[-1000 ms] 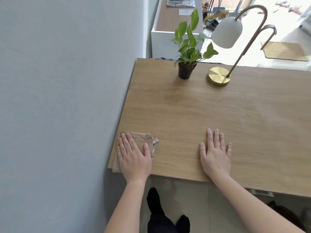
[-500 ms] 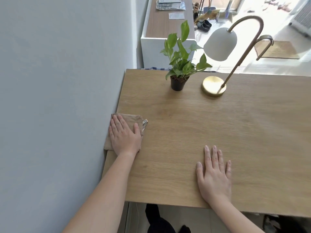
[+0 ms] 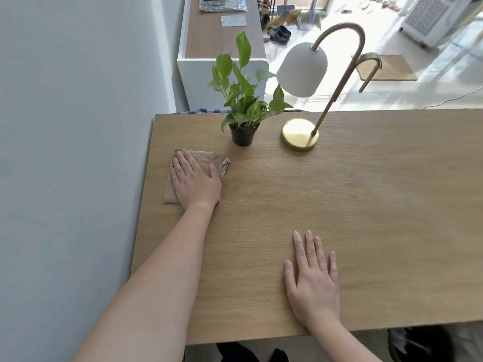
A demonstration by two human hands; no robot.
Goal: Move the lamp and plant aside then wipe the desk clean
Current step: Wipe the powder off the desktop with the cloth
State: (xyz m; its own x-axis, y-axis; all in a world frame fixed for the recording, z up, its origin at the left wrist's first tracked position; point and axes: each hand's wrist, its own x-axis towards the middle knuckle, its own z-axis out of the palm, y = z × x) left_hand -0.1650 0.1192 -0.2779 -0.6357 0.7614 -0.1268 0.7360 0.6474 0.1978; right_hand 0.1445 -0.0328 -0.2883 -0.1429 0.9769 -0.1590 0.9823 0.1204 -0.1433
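A wooden desk (image 3: 366, 205) fills the view. My left hand (image 3: 194, 180) lies flat on a folded beige cloth (image 3: 201, 158) near the desk's left edge, pressing it down. The cloth sits just left of and below a small green plant in a black pot (image 3: 242, 134) at the far side. Right of the plant stands a lamp with a round brass base (image 3: 300, 135), a curved brass neck and a white shade. My right hand (image 3: 312, 280) rests flat on the desk near the front edge, fingers apart, holding nothing.
A grey wall (image 3: 73, 152) runs along the desk's left edge. Behind the desk stands a white cabinet with a wooden top (image 3: 222, 32) carrying papers. Shoes, a doormat and a white appliance lie on the bright floor beyond.
My left hand has slid the cloth away from the front edge along the left side, toward the plant. The right hand stayed flat on the desk.
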